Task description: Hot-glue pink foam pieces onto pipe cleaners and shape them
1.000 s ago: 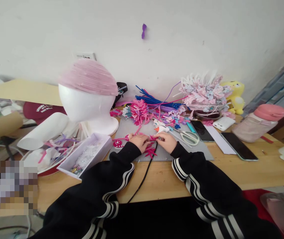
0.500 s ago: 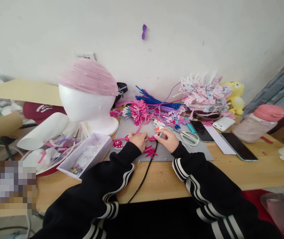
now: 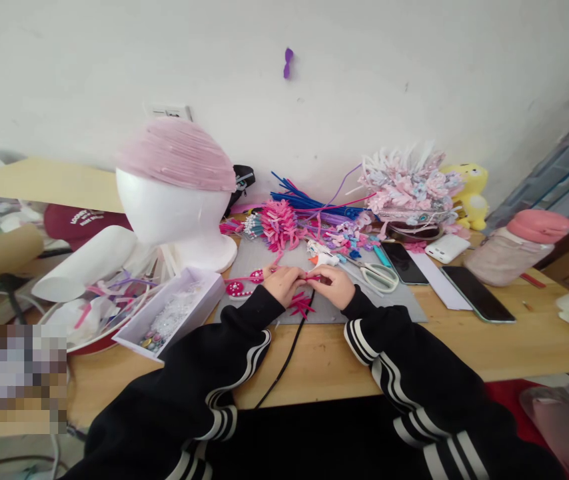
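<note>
My left hand [image 3: 281,283] and my right hand [image 3: 333,285] meet over a grey mat [image 3: 394,303], fingertips pinching a small pink chenille-stem piece [image 3: 309,276] between them. More spiky pink stem pieces [image 3: 300,305] lie on the mat just below my hands. A black cord [image 3: 289,350] runs from under my hands over the table's front edge. A white glue gun [image 3: 320,255] lies just beyond my right hand. Both arms wear black sleeves with white stripes.
A foam head with a pink cap [image 3: 177,193] stands at the left, a lilac box of beads [image 3: 172,315] before it. Scissors [image 3: 379,273], two phones [image 3: 477,292], a white power bank [image 3: 448,247], a pink-lidded bottle [image 3: 517,250] and a pile of coloured stems [image 3: 304,207] crowd the back and right.
My right hand drew back from the glue gun area toward my left hand; the fingertips of both now meet on the pink piece.
</note>
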Tool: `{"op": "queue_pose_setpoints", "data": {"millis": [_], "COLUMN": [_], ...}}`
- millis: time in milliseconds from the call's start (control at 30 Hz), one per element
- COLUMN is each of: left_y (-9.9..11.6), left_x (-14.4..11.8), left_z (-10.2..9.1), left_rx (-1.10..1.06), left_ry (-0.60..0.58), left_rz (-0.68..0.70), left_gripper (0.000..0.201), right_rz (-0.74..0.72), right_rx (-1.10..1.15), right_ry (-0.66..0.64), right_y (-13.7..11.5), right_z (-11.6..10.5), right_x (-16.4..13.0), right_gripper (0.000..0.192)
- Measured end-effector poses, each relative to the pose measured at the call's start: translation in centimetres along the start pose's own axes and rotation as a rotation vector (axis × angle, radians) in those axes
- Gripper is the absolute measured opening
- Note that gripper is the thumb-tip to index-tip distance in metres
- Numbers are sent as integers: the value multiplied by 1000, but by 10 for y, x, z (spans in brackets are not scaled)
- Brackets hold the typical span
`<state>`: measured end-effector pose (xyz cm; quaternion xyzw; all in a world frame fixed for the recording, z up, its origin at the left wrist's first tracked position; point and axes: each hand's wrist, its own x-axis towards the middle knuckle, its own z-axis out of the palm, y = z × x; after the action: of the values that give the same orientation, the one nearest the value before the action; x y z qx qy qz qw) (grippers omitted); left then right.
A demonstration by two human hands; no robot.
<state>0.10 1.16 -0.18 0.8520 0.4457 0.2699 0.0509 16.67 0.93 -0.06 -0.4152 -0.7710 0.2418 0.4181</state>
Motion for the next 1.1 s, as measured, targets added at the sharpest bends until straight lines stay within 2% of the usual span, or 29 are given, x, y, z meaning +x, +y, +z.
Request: {"op": "queue_pose_setpoints", "data": {"millis": [200, 633, 1100], "left_y": [-1, 4, -2], "left_x": [0, -1, 0], "left_z": [0, -4, -1], "left_rx": [27, 32, 15], "left_ry": [37, 98, 68], "left_rz": [-61, -74, -94], "left_gripper": [20, 17, 21], "right_rz": [5, 107, -3], "right_rx": [-17, 14, 25], "right_ry": [39, 59, 3], "right_y": [-1, -6, -9], "right_z": [-1, -1, -2], "right_x": [0, -1, -1], "right_gripper": [14, 12, 10]}}
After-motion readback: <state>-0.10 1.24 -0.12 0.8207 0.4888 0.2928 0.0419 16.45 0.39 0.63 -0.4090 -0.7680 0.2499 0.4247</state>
